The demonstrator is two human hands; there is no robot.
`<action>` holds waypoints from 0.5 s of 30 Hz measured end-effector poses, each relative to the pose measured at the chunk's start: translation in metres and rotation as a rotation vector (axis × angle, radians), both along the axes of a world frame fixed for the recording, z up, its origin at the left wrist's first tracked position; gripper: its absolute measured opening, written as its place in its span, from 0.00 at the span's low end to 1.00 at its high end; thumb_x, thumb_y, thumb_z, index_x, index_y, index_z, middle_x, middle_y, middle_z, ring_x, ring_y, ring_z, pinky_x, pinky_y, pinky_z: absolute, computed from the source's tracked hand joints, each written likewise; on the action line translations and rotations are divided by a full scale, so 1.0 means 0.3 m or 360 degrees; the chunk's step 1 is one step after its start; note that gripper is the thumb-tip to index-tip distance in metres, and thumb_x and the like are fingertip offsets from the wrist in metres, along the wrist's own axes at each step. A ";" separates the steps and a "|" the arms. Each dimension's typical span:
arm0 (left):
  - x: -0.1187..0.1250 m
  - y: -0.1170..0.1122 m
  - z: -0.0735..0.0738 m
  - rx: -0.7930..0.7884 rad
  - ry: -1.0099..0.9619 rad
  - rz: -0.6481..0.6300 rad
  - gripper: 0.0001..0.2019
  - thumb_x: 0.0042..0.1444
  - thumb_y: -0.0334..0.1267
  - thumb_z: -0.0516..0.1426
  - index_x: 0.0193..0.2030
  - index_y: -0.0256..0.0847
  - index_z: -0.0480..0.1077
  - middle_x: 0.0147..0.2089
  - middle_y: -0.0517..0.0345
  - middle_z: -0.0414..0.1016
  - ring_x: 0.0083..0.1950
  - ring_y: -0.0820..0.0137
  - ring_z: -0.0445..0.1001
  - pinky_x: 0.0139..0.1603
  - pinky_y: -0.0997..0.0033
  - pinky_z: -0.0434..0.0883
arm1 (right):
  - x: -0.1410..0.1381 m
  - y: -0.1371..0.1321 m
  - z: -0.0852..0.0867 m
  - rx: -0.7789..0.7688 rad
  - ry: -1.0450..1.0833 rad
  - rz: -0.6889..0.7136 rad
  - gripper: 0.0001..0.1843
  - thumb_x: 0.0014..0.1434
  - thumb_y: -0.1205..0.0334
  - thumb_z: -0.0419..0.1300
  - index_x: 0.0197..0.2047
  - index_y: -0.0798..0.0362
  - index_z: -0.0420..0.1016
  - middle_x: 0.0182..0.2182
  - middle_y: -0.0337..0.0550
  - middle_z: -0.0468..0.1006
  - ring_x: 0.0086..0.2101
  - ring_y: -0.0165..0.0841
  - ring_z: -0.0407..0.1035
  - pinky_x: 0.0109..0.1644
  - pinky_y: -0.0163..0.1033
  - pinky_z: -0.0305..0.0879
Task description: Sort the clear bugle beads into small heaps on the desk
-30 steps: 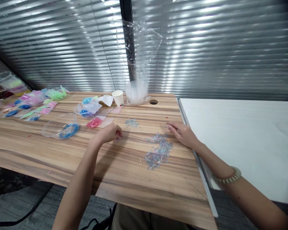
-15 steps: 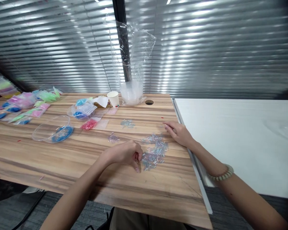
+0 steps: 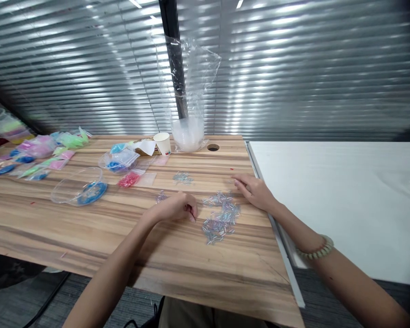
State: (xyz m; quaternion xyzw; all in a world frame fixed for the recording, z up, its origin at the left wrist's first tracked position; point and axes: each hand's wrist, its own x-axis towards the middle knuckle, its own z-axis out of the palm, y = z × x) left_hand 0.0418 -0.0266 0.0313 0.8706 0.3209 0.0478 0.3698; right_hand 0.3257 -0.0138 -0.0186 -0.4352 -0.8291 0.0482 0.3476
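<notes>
Initially, I survey the tabletop (image 3: 253,266) from left to right. Packets of assorted colors (image 3: 41,148) lie at the far left; nearer stands a clear round dish (image 3: 70,187) with blue material (image 3: 93,193) showing toward its right side. I keep the left forearm away from both. Next is a packet of red beads (image 3: 128,179), followed by a small lilac cluster (image 3: 160,196) of tubular beads, partly behind the left hand (image 3: 177,207). This hand is low over the wood, fingers curled and tips drawn close to the thumb; any bead between them is hidden, so I am unable to confirm a grip. A pale blue-grey cluster (image 3: 182,178) lies apart, beyond the hand. The main bead heap (image 3: 222,218) is spread between the two hands. I judge the step in hand to be fine pinch work: select a bead at the loose edge, set the fingertips across its length, and press lightly, since thin tubes will probably roll. Lift clear before traversing, to avoid raking the clusters together. At right, the right hand (image 3: 255,191) rests with fingers loosely bent near the thumb; no held object shows, though the gap is unclear. I would keep it steady as a brace.
</notes>
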 end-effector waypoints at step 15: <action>0.073 0.116 -0.121 0.0220 -0.0340 0.0634 0.09 0.49 0.27 0.58 0.39 0.33 0.73 0.33 0.54 0.76 0.33 0.71 0.73 0.34 0.75 0.70 | -0.004 0.012 -0.006 0.0014 -0.0005 0.0032 0.16 0.65 0.62 0.45 0.48 0.55 0.71 0.44 0.48 0.77 0.43 0.38 0.72 0.46 0.46 0.69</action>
